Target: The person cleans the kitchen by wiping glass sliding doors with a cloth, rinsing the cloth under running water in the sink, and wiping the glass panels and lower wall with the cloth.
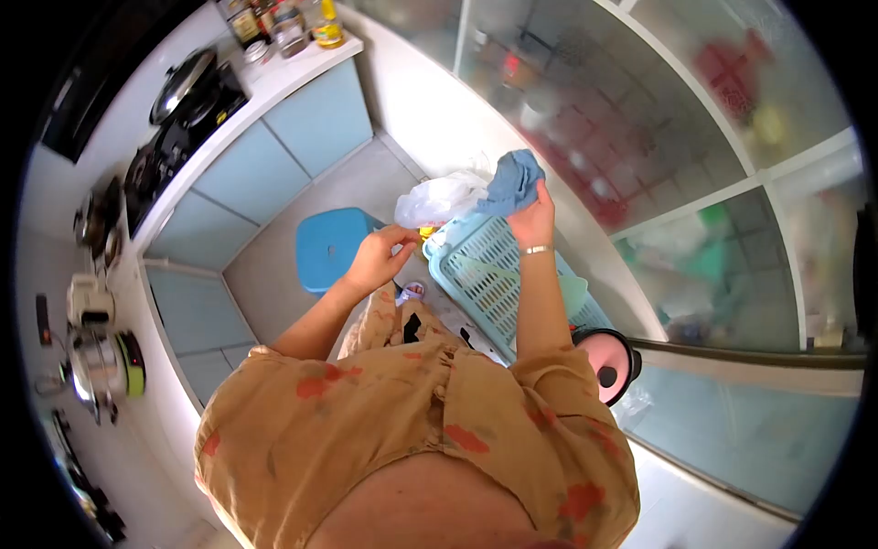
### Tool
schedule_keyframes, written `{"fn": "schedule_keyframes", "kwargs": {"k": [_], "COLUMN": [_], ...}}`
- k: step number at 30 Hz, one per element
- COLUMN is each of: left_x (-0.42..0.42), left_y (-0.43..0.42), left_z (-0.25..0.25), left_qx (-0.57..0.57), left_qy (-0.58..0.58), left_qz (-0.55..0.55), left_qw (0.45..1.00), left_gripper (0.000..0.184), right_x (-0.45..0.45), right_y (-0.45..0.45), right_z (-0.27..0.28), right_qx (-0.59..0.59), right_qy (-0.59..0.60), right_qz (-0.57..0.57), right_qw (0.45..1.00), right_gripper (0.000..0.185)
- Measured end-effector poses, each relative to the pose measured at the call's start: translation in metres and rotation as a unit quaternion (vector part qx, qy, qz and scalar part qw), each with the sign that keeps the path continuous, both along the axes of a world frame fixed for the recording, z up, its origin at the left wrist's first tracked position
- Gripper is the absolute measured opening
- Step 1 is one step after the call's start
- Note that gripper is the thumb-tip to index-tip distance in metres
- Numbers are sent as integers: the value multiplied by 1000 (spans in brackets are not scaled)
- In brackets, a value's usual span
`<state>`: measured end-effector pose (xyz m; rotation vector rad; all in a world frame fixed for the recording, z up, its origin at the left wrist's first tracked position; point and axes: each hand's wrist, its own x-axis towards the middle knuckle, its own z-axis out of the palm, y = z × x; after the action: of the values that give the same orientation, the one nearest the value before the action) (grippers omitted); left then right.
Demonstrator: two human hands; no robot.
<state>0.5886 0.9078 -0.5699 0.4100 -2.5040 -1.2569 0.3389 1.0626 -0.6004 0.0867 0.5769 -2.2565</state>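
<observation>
My right hand (533,221) grips a crumpled blue cloth (512,180), which bunches up above the fingers. Beneath it stands a light blue plastic basket (485,274) with slotted sides and top. My left hand (380,254) hovers to the left of the basket, its fingers loosely bent and apart, with nothing visible in them. Just beyond the two hands, a white plastic bag (442,199) rests at the basket's far end. Something small and yellow (426,234) shows below the bag, too little of it to name.
A blue stool (331,247) stands on the floor at left. Beside the basket's near end is a pot with a pink lid (605,361). The counter (283,78) carries a stove, a lidded pan (186,84) and several bottles. Glass panels (631,119) line the right.
</observation>
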Motion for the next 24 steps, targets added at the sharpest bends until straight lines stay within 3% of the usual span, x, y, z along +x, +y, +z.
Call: {"fn": "schedule_keyframes", "kwargs": {"k": [5, 7, 9, 11, 13, 15, 17, 20, 21, 23, 24], "left_x": [41, 48, 50, 51, 54, 50, 52, 59, 65, 80, 90], "left_y": [60, 80, 91, 99, 106, 108, 123, 125, 125, 124, 120], "left_z": [-27, -29, -30, -32, -30, -40, -35, -72, -65, -48, -42], "left_qx": [58, 187, 191, 388, 426, 544, 580, 737, 735, 782, 772], "left_qy": [19, -51, -52, -25, -17, -38, -44, 59, 64, 70, 67], "left_qz": [36, 61, 44, 49, 49, 60, 101, 5, 6, 59, 77], "left_qw": [998, 979, 979, 920, 903, 836, 807, 674, 675, 617, 628], "left_gripper": [15, 16, 23, 32, 36, 33, 32, 41, 41, 47, 50], "right_x": [57, 75, 92, 112, 136, 162, 185, 209, 214, 225, 231], "right_y": [44, 59, 70, 77, 80, 84, 88, 92, 90, 83, 76], "right_z": [10, 11, 14, 18, 23, 25, 23, 7, 1, -14, -23], "right_qx": [-3, -5, -10, -9, -28, -13, 2, 67, 102, 135, 151], "right_qy": [45, 51, 72, 67, 94, 149, 202, 280, 263, 247, 225], "right_qz": [88, 109, 142, 173, 214, 227, 235, 278, 275, 273, 266], "right_qw": [995, 993, 987, 983, 972, 962, 951, 917, 919, 920, 925], "right_gripper": [42, 43, 44, 45, 43, 42, 42, 42, 41, 40, 37]}}
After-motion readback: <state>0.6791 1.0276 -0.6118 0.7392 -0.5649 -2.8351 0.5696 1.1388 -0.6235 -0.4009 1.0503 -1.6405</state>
